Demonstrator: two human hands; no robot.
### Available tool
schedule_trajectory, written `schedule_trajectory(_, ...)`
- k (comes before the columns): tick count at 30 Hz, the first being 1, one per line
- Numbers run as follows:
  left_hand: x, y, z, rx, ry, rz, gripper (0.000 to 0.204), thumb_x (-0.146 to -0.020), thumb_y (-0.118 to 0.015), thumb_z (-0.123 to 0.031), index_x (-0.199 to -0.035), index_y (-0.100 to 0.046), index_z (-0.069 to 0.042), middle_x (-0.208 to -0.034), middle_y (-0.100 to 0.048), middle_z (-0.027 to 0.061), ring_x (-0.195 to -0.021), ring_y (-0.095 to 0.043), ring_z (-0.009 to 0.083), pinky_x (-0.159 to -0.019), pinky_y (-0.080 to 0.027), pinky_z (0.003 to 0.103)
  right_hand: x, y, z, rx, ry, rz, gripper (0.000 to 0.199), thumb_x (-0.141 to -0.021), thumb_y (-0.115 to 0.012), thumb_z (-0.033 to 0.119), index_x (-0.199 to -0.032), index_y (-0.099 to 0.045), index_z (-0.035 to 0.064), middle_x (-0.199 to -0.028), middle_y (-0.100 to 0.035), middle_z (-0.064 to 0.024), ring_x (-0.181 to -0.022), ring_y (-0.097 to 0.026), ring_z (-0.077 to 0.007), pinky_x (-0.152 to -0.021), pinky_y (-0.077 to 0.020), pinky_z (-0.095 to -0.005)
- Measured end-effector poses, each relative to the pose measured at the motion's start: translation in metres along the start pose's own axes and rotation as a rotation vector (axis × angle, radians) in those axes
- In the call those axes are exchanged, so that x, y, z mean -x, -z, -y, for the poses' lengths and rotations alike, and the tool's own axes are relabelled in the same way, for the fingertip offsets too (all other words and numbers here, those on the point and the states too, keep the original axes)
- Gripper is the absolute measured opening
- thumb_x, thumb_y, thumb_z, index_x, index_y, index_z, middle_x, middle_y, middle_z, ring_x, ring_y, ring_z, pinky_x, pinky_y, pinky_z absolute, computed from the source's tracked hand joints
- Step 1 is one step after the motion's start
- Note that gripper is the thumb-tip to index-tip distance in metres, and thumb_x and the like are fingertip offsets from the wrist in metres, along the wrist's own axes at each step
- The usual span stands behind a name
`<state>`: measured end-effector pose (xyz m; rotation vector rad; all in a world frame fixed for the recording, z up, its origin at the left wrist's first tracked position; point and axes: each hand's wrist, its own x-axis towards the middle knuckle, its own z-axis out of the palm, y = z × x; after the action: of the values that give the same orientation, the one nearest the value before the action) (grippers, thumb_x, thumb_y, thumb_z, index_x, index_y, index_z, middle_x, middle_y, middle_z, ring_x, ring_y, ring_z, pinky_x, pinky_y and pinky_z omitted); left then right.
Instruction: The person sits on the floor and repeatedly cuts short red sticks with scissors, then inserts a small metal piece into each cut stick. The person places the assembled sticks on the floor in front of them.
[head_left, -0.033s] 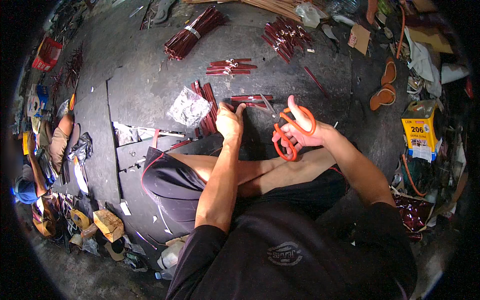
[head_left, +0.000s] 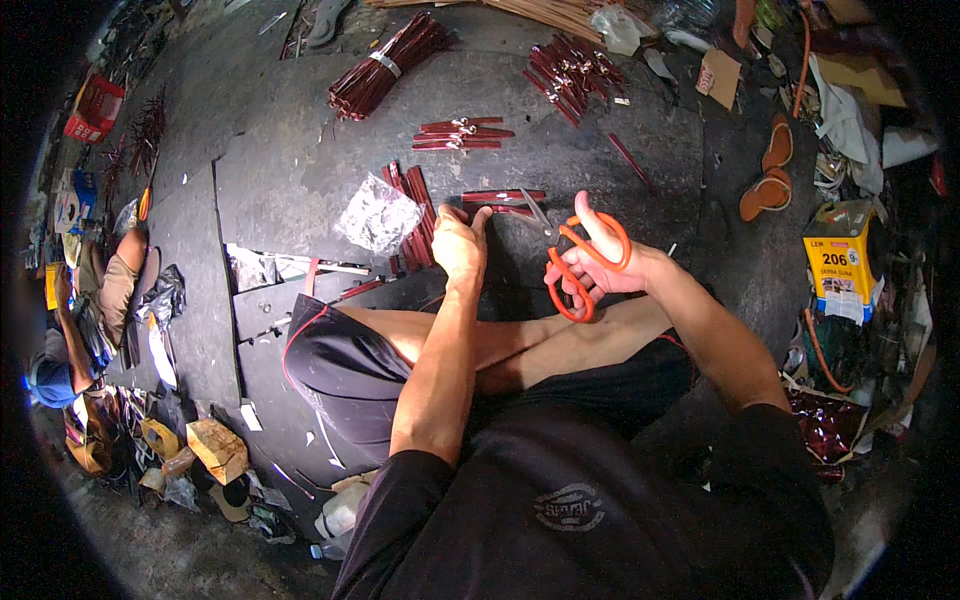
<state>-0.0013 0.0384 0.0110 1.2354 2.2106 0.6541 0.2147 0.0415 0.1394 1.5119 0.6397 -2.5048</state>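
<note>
My left hand [head_left: 460, 244] is closed, with thumb and forefinger pinching a short, shiny dark-red strip [head_left: 512, 210]. Through the orange loop handles of a pair of scissors [head_left: 627, 245] go the fingers of my right hand [head_left: 610, 268]. The scissor blades look parted and point up and left, close to the end of the held strip; whether they touch it I cannot tell. Just beyond lies another dark-red piece [head_left: 480, 197]. Left of my left hand, a row of loose red strips [head_left: 418, 190] lies beside a crumpled clear plastic bag [head_left: 378, 215].
Farther off are a small group of red strips with shiny fittings [head_left: 460, 134], a banded bundle [head_left: 390, 70] and a heap [head_left: 575, 75]. Sandals [head_left: 768, 195] and a yellow can [head_left: 840, 255] stand at right. Another person's leg [head_left: 125, 265] shows at left, near a cardboard box [head_left: 217, 448].
</note>
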Motion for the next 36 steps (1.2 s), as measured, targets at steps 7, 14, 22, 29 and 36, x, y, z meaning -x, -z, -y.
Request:
schedule_trajectory(7,-0.004,-0.002,0.000,0.022,-0.012,-0.012,0.050,-0.074,-0.080,-0.045,-0.089,-0.055,-0.004,-0.086,-0.065,0.0148,-0.078,-0.067,0.0348,-0.070,-0.053,0.043,-0.002,-0.001,0.007,0.018,0.019,-0.012,0.125,-0.060,-0.013,0.101,-0.104,-0.058,-0.0063,-0.076,-0.054,-0.0075,-0.067,-0.060,-0.0231,-0.066,-0.0515,-0.0362)
schedule_trajectory(14,-0.004,-0.002,0.000,0.006,-0.004,-0.003,0.050,-0.074,-0.080,-0.045,-0.089,-0.055,-0.004,-0.086,-0.065,0.0148,-0.078,-0.067,0.0345,-0.070,-0.053,0.043,-0.006,-0.001,0.007,0.016,-0.002,-0.036,0.125,-0.059,-0.014,0.102,-0.104,-0.058,-0.0062,-0.076,-0.054,-0.0074,-0.068,-0.060,-0.0235,-0.066,-0.0514,-0.0365)
schedule_trajectory(22,-0.004,-0.003,0.001,0.021,-0.024,-0.017,0.050,-0.074,-0.080,-0.045,-0.088,-0.055,-0.004,-0.086,-0.065,0.0151,-0.078,-0.067,0.0343,-0.070,-0.054,0.043,-0.013,0.006,0.007,-0.022,-0.016,-0.039,0.125,-0.060,-0.015,0.101,-0.102,-0.058,-0.0075,-0.077,-0.054,-0.0093,-0.070,-0.061,-0.0271,-0.069,-0.0519,-0.0401)
schedule_trajectory(29,0.015,0.008,-0.012,0.232,-0.006,0.085,0.049,-0.089,-0.063,-0.046,-0.100,-0.052,0.001,-0.091,-0.066,0.0271,-0.089,-0.064,0.0449,-0.077,-0.050,0.050,-0.011,-0.010,0.038,-0.019,-0.080,-0.054,0.128,-0.059,-0.015,0.102,-0.100,-0.057,-0.0115,-0.079,-0.055,-0.0126,-0.074,-0.063,-0.0313,-0.075,-0.0532,-0.0432)
schedule_trajectory(36,0.080,0.040,-0.063,1.347,0.624,1.054,0.033,-0.103,-0.033,-0.036,-0.099,-0.054,-0.010,-0.087,-0.056,0.0027,-0.086,-0.054,0.0157,-0.083,-0.044,0.035,-0.011,-0.010,0.072,0.085,-0.206,-0.030,0.131,-0.052,-0.017,0.104,-0.098,-0.051,-0.0134,-0.090,-0.052,-0.0176,-0.084,-0.060,-0.0329,-0.083,-0.0511,-0.0494)
